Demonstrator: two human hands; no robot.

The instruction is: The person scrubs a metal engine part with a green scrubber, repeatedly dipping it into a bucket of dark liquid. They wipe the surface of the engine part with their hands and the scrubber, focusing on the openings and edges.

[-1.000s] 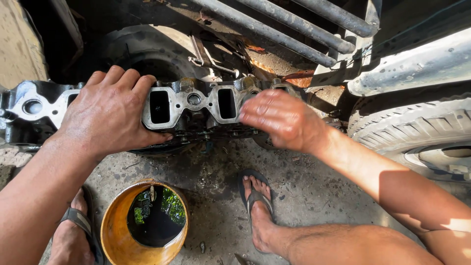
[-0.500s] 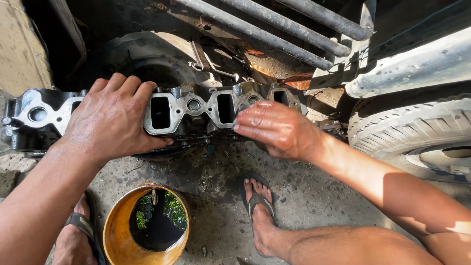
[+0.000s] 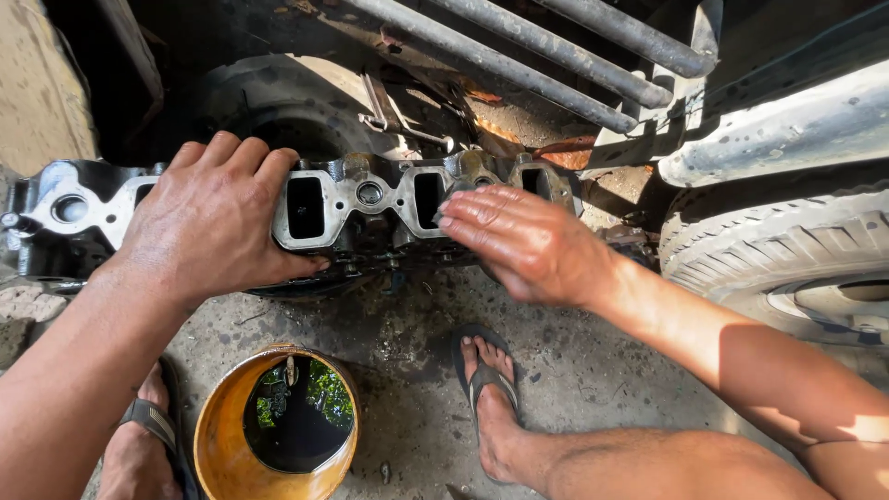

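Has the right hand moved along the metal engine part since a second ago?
Yes. The right hand slid left along the metal engine part, now reaching the middle rectangular opening, closer to the left hand.
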